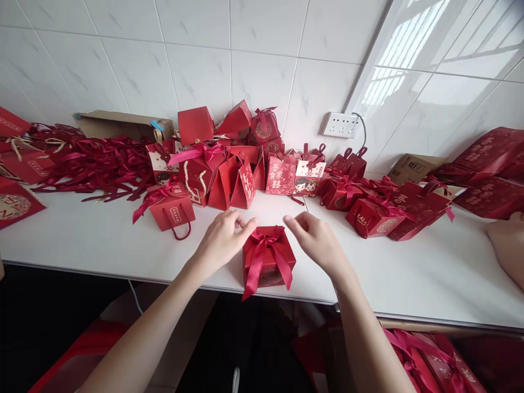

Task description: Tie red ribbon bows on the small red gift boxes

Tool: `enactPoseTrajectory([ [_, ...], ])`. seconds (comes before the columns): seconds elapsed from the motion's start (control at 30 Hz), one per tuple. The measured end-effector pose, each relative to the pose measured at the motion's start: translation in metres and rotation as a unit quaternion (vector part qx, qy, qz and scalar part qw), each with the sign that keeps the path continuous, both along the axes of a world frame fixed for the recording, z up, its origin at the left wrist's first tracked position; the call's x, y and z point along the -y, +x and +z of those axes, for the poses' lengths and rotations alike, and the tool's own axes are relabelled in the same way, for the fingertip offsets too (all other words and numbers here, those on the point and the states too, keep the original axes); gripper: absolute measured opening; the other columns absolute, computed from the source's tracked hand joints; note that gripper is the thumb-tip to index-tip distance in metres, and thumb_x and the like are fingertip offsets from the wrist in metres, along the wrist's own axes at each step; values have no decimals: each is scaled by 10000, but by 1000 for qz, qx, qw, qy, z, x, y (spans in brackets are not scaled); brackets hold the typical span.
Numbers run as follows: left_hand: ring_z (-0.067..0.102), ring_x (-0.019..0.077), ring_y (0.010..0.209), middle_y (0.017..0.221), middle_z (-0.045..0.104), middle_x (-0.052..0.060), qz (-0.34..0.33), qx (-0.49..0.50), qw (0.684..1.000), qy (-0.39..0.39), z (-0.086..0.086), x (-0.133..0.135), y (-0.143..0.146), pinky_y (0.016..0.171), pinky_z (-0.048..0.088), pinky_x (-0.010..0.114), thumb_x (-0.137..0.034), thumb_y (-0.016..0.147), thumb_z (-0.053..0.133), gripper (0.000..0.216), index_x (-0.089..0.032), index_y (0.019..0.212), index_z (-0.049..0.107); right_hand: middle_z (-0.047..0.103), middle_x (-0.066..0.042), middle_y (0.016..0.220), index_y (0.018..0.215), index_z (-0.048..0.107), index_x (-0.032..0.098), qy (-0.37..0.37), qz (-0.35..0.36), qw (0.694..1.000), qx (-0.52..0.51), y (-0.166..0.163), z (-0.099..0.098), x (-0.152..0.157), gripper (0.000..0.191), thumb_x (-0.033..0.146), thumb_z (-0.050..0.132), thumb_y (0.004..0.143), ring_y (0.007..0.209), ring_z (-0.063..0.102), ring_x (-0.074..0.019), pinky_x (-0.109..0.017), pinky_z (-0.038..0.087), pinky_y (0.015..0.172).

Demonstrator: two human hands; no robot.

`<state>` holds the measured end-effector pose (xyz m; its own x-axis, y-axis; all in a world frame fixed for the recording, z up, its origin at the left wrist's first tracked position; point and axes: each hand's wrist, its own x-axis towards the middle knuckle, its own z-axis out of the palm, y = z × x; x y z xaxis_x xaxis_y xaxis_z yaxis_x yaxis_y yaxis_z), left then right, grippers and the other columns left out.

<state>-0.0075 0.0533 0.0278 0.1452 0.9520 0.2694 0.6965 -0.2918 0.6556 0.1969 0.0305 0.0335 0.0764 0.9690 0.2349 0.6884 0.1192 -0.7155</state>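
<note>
A small red gift box stands near the front edge of the white table, between my two hands. A dark pink satin ribbon is tied in a bow on its top, and its two tails hang down the front. My left hand hovers at the box's upper left, thumb stretched toward the bow and the other fingers loosely curled. On the other side, my right hand is held at the upper right, its thumb apart from the curled fingers. Nothing shows in either hand.
Several red gift boxes are bunched along the tiled wall. Loose ribbons lie heaped at left, before a cardboard box. A power strip hangs on the wall. Another person's hand rests at the right edge.
</note>
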Motion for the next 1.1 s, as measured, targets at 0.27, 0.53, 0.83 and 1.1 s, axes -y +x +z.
enactPoseTrajectory([
  [0.27,487,133,580,608,483,-38,40,77,994,-60,-17,18,12,590,367,246,-437,840,442,312,-207,636,392,489,25,544,566,434,203,-17,41,995,-91,-20,-25,-15,430,565,519,783,513,406,-114,-241,304,500],
  [0.53,416,114,516,545,402,-52,69,148,986,-46,-30,23,21,527,345,217,-428,859,415,344,-212,605,331,377,53,541,581,395,200,-3,14,965,-263,-21,-43,-4,440,564,546,778,507,310,-85,-232,240,472],
  [0.83,316,101,497,535,288,-61,69,171,982,-43,-35,23,18,481,309,201,-390,863,413,342,-214,607,270,391,56,577,613,396,200,3,47,927,-373,-19,-53,1,441,564,568,793,530,309,-85,-230,270,502],
  [1.1,303,93,503,545,278,-61,59,230,970,-46,-39,20,17,487,293,206,-397,849,437,347,-208,603,280,351,48,579,621,372,206,-21,6,905,-426,-18,-62,3,397,501,492,859,530,338,-97,-241,318,520],
])
